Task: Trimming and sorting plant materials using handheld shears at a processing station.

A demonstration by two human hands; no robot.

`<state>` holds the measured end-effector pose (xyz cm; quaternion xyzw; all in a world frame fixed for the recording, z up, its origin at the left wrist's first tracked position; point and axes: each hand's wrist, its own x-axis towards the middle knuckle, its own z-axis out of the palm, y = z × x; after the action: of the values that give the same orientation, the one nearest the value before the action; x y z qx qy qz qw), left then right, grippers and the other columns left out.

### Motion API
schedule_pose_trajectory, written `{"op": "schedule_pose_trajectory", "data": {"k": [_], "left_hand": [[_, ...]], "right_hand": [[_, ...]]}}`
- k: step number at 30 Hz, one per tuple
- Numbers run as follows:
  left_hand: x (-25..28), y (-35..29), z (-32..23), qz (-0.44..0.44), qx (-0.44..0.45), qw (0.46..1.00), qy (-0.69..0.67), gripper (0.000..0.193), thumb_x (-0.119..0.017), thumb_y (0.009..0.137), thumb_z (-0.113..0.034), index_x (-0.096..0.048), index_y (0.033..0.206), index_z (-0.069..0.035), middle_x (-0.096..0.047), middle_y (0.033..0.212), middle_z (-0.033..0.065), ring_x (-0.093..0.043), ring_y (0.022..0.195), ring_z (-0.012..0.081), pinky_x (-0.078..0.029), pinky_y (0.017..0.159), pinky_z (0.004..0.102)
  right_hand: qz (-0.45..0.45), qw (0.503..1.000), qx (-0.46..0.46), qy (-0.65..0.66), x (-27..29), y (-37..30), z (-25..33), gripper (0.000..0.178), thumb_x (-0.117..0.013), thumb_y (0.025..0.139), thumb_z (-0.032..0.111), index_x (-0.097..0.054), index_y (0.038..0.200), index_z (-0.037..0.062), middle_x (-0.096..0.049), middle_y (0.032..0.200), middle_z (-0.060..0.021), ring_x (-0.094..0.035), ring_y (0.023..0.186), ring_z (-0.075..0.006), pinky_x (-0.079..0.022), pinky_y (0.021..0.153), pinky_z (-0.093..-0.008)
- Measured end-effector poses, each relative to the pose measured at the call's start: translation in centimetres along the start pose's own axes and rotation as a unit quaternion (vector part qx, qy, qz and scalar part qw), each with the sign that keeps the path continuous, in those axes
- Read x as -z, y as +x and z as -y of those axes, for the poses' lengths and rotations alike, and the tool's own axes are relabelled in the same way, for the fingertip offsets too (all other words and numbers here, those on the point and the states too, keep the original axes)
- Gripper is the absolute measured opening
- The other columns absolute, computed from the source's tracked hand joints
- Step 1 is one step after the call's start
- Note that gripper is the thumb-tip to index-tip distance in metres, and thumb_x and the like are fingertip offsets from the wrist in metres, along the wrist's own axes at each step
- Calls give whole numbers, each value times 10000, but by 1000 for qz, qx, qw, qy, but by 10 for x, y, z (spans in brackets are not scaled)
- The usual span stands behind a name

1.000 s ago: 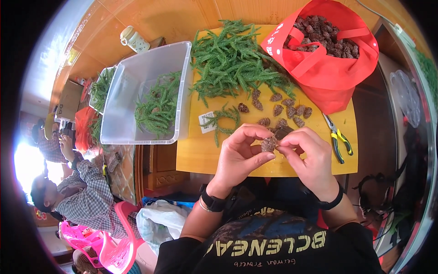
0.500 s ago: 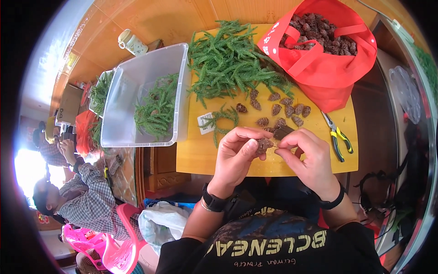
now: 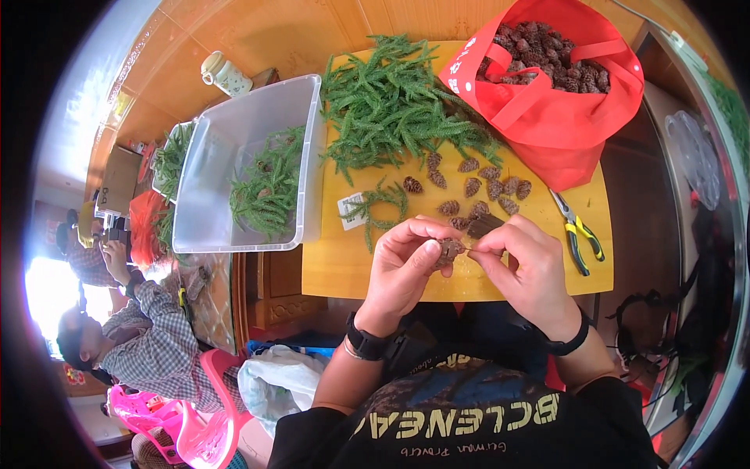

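Observation:
Over the near edge of the yellow table board (image 3: 351, 270), my left hand (image 3: 406, 262) holds a brown pine cone (image 3: 448, 252) between thumb and fingers. My right hand (image 3: 525, 266) is closed in a pinch on a thin wire-like strand (image 3: 469, 249) at the cone's right end. Just beyond my right fingers lies a dark brown bundle (image 3: 485, 226), its kind unclear. Several loose pine cones (image 3: 473, 187) are scattered past my hands. A small ring of green sprigs (image 3: 381, 205) rests by a white label card (image 3: 351, 211).
Green artificial sprigs (image 3: 398, 109) are heaped at the back. A red bag (image 3: 547, 129) full of pine cones stands back right, yellow-handled pliers (image 3: 578, 234) below it. Left is a clear plastic bin (image 3: 246, 246) with sprigs. Another person (image 3: 156, 336) works far left by a pink chair (image 3: 205, 430).
My hands stay nearly in place. The left fingers have turned the pine cone slightly, and the right pinch on the strand has shifted a little.

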<state>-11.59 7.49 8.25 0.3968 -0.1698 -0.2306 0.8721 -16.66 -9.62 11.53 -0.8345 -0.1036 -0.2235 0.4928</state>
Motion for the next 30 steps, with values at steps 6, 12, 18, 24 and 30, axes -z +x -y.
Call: {"op": "schedule_pose_trajectory", "data": {"k": [6, 12, 18, 24, 30], "left_hand": [[1, 1, 0, 12, -8, 1000, 27, 144, -554, 888, -69, -585, 1009, 2, -602, 1016, 122, -590, 834, 142, -508, 646, 255], [5, 0, -4, 33, 34, 999, -16, 158, -558, 892, -90, -584, 1016, 3, -608, 1014, 121, -599, 849, 149, -509, 642, 249], [2, 0, -2, 36, 41, 998, 0, 165, -556, 897, -114, -591, 1013, -2, -613, 996, 111, -599, 843, 146, -505, 632, 243], [2, 0, -5, 35, 40, 998, 20, 157, -561, 895, -114, -598, 1003, -7, -619, 975, 107, -601, 838, 142, -493, 605, 231], [2, 0, -6, 18, 81, 996, 26, 121, -548, 903, -104, -592, 960, -7, -625, 952, 101, -619, 798, 146, -479, 576, 224]], "right_hand": [[11, 1000, 7, 0, 2, 3, 0, 127, -698, 702, -30, -612, 764, 41, -542, 672, -36, -474, 501, -114, -332, 417, -236], [33, 998, 47, -9, 10, 8, -5, 135, -706, 687, -18, -619, 766, 46, -548, 677, -46, -498, 511, -137, -363, 435, -248], [50, 995, 69, -49, 12, 10, 0, 141, -706, 673, 19, -610, 762, 72, -526, 671, -47, -539, 537, -184, -413, 470, -284], [60, 993, 77, -66, 14, 12, 4, 146, -703, 673, 52, -594, 762, 91, -501, 672, -35, -556, 563, -206, -440, 490, -301], [75, 989, 98, -85, 16, 12, 6, 135, -701, 668, 8, -610, 754, 58, -521, 661, -61, -539, 538, -212, -410, 477, -293]]}}
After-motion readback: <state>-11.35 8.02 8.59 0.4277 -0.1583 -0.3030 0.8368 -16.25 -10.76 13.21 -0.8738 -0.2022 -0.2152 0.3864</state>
